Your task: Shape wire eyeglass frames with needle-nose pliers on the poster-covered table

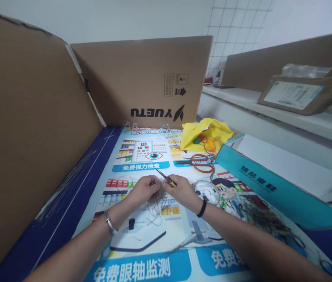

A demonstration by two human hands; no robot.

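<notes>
Over the middle of the printed mat, my left hand (147, 188) is closed in a pinch on a tangle of thin wire (157, 204). The loose loops hang below the fingers and partly lie on the mat. Close beside it, my right hand (182, 191) is closed around a pair of pliers (170, 181) with a yellow-and-black grip. Their slim dark jaws point up and left, past the left fingertips. The fingers cover most of the handles, and the exact spot being pinched is too small to make out.
Red-handled scissors (203, 164) lie ahead to the right, by a yellow bag (207, 133) with coloured yarn. A teal box (260, 184) stands at right, near a round clear dish (207, 192) and a wire heap (265, 219). Cardboard panels (142, 78) wall the left and back.
</notes>
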